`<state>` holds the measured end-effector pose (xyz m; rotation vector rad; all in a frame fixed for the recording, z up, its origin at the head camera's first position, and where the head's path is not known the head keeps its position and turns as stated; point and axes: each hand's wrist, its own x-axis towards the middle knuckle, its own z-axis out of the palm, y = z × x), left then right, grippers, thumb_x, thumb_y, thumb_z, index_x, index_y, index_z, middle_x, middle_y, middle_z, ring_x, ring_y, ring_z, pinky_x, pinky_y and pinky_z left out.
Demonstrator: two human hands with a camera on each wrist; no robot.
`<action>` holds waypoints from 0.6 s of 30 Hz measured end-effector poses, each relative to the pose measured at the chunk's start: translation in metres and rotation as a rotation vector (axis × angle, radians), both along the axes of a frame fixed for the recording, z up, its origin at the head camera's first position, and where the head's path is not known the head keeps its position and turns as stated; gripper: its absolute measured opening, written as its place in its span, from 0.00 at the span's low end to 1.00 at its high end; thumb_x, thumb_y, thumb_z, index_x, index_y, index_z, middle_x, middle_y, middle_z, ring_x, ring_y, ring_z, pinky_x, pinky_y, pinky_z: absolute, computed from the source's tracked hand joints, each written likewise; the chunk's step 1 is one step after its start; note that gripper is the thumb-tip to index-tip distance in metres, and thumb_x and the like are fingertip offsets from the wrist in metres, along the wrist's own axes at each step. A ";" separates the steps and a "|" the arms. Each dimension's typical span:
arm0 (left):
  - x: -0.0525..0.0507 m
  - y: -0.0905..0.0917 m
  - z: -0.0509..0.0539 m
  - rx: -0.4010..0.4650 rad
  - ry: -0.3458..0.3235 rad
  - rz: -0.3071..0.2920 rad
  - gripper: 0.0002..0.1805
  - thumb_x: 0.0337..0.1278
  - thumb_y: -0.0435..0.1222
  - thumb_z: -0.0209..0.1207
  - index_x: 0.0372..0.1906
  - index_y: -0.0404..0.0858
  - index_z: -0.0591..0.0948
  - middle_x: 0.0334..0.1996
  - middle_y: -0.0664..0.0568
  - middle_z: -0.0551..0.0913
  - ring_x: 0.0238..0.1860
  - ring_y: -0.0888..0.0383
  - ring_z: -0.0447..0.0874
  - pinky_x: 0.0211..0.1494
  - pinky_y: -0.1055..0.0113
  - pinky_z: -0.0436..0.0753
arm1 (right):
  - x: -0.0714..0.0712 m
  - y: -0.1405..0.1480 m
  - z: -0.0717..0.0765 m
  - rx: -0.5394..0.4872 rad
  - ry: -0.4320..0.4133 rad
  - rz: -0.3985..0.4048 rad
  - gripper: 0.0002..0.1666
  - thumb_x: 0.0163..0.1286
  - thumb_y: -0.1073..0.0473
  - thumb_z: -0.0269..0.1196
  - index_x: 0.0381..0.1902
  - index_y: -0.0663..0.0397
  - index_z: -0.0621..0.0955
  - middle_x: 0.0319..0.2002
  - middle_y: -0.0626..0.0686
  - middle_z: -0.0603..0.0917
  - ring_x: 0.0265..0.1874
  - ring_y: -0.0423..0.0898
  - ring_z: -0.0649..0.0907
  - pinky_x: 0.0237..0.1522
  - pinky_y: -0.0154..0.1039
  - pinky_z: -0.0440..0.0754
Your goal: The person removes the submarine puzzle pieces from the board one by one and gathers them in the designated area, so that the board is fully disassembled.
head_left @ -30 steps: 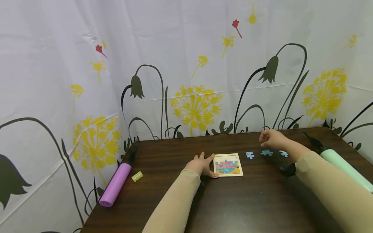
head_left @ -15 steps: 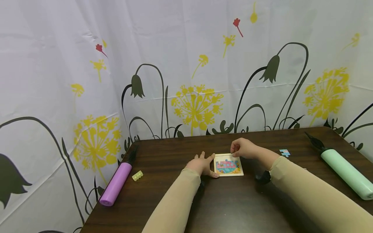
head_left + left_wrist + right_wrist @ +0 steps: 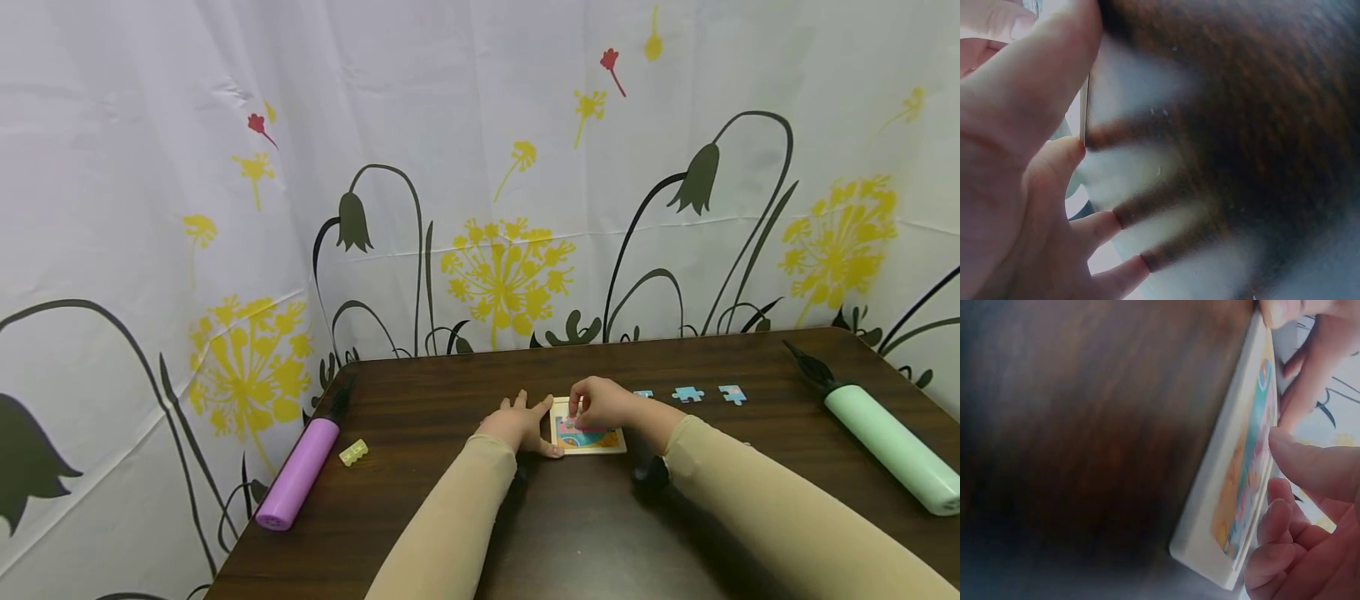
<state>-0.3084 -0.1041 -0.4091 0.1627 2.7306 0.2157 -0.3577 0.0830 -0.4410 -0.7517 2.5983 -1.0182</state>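
Observation:
A small wooden framed jigsaw puzzle (image 3: 600,449) lies on the dark wood table, its lower part filled with a pink, blue and orange picture. My left hand (image 3: 513,425) rests at the frame's left side with fingers spread, thumb and index touching the edge. Over the upper left of the picture, my right hand (image 3: 603,403) has thumb and fingers pinched together on a puzzle piece that they mostly hide. The right wrist view shows the right thumb (image 3: 1310,459) right at the puzzle's surface, other fingers curled. Blue puzzle pieces (image 3: 687,394) lie in a row to the right, one partly covered by the right hand.
A purple cylinder with a black tapered tip (image 3: 300,475) lies on the left, and a mint green one (image 3: 892,450) on the right. A small yellow block (image 3: 353,452) sits beside the purple cylinder. Behind the table hangs a flower-printed white curtain (image 3: 487,125).
My right hand has moved left from above the loose pieces, past the frame's top right corner, to over the picture. The left hand has stayed at the frame.

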 end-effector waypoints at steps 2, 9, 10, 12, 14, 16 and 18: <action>0.001 0.001 0.001 0.001 -0.004 0.004 0.53 0.46 0.62 0.68 0.78 0.61 0.56 0.78 0.47 0.48 0.76 0.41 0.47 0.65 0.36 0.62 | 0.002 -0.002 -0.001 -0.001 -0.015 -0.001 0.09 0.57 0.71 0.71 0.31 0.55 0.81 0.20 0.49 0.76 0.17 0.41 0.73 0.21 0.33 0.72; 0.003 0.001 0.001 -0.005 0.003 0.006 0.53 0.46 0.62 0.68 0.78 0.61 0.57 0.78 0.47 0.49 0.76 0.41 0.48 0.65 0.37 0.63 | 0.005 -0.005 -0.002 -0.011 -0.050 -0.034 0.12 0.57 0.73 0.70 0.34 0.56 0.80 0.22 0.51 0.76 0.18 0.41 0.74 0.22 0.33 0.74; 0.003 0.001 0.001 -0.007 0.004 0.006 0.53 0.46 0.63 0.68 0.78 0.61 0.56 0.78 0.47 0.49 0.76 0.41 0.48 0.65 0.37 0.63 | 0.005 -0.005 -0.003 -0.017 -0.054 -0.036 0.12 0.57 0.73 0.71 0.34 0.56 0.80 0.22 0.51 0.76 0.18 0.42 0.74 0.22 0.33 0.74; 0.003 0.001 0.001 -0.010 0.007 0.006 0.53 0.45 0.63 0.68 0.78 0.62 0.56 0.78 0.46 0.49 0.76 0.41 0.48 0.65 0.37 0.63 | 0.004 -0.006 -0.003 -0.023 -0.048 -0.030 0.12 0.56 0.72 0.71 0.33 0.57 0.80 0.22 0.51 0.76 0.20 0.42 0.74 0.22 0.34 0.74; 0.003 0.001 0.002 -0.014 0.008 0.007 0.53 0.45 0.63 0.68 0.78 0.62 0.56 0.78 0.47 0.49 0.76 0.41 0.48 0.65 0.37 0.62 | 0.004 -0.006 -0.003 -0.024 -0.042 -0.027 0.12 0.56 0.71 0.72 0.33 0.57 0.80 0.23 0.51 0.76 0.20 0.43 0.74 0.22 0.34 0.73; 0.003 0.001 0.002 -0.014 0.009 0.007 0.53 0.45 0.63 0.67 0.78 0.62 0.56 0.78 0.47 0.49 0.76 0.41 0.48 0.65 0.37 0.62 | 0.002 -0.007 -0.005 -0.018 -0.034 -0.027 0.12 0.55 0.70 0.73 0.32 0.56 0.80 0.23 0.50 0.76 0.21 0.43 0.74 0.22 0.34 0.72; 0.003 0.000 0.002 -0.011 0.010 0.006 0.53 0.45 0.63 0.67 0.78 0.62 0.56 0.78 0.46 0.49 0.76 0.41 0.48 0.65 0.37 0.63 | 0.002 -0.007 -0.006 -0.012 -0.033 -0.030 0.13 0.55 0.69 0.73 0.32 0.56 0.79 0.24 0.50 0.76 0.21 0.43 0.74 0.23 0.34 0.72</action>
